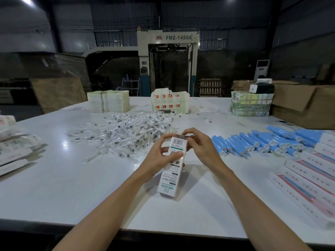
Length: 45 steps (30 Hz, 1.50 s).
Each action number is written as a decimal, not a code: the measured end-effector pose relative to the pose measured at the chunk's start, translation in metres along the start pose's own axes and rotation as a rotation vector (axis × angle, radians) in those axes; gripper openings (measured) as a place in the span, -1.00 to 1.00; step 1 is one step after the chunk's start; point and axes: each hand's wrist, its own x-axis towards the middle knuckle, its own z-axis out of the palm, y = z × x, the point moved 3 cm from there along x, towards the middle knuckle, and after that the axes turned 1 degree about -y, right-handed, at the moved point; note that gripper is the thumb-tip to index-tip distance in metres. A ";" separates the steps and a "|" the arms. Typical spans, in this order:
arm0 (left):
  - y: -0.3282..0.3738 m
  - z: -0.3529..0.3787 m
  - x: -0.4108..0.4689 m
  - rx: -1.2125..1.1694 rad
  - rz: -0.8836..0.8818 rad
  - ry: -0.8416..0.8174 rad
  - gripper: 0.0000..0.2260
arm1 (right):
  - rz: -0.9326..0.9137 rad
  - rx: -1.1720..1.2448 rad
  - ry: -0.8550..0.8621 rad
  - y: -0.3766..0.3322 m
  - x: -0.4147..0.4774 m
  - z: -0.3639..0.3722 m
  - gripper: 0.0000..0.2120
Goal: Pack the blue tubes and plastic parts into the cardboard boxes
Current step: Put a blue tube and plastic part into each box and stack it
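Note:
A slim white cardboard box [172,171] with a barcode and teal print stands tilted above the white table [76,187]. My left hand [161,156] grips its upper part from the left. My right hand [197,144] curls over its top end, fingertips on the flap. Whether anything is inside the box is hidden. Several blue tubes [262,142] with white caps lie in a heap to the right. A pile of clear plastic parts [126,133] in wrappers lies beyond my hands.
Packed white boxes [308,180] lie in rows at the right edge. Flat carton stacks [108,103] [170,102] [251,104] stand along the far side. Flat cartons [16,153] lie at the left. A big brown carton [304,105] sits at far right.

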 end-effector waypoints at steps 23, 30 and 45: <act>0.003 -0.001 0.002 -0.004 -0.037 -0.091 -0.36 | 0.353 0.315 0.030 0.012 0.003 -0.003 -0.96; 0.005 0.001 0.003 0.042 -0.003 -0.135 -0.34 | 0.413 0.372 -0.144 0.008 0.002 -0.013 -0.85; 0.000 -0.004 0.001 -0.075 0.049 0.050 -0.45 | 0.137 0.216 0.113 0.006 -0.004 0.018 -0.87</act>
